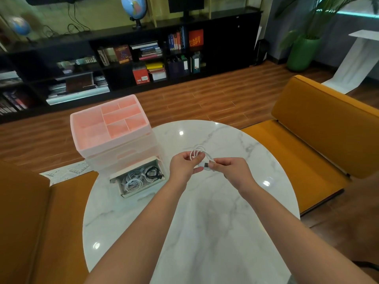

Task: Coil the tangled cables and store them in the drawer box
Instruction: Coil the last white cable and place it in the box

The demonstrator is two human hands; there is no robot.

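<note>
Head view, left edge of the table (pixel 205 232): a translucent drawer box (pixel 114 132) with a pink divided top tray stands here.
Bottom drawer (pixel 141 178): pulled open toward the table's middle, holding coiled white cables (pixel 132 180) and one black coil (pixel 152 172).
Left hand (pixel 183 166): fingers curled, gripping a small coil of white cable (pixel 198 153) above the table's far middle.
Right hand (pixel 231 171): just beside the left, thumb and fingers pinching that cable's plug end (pixel 205 165).
</note>
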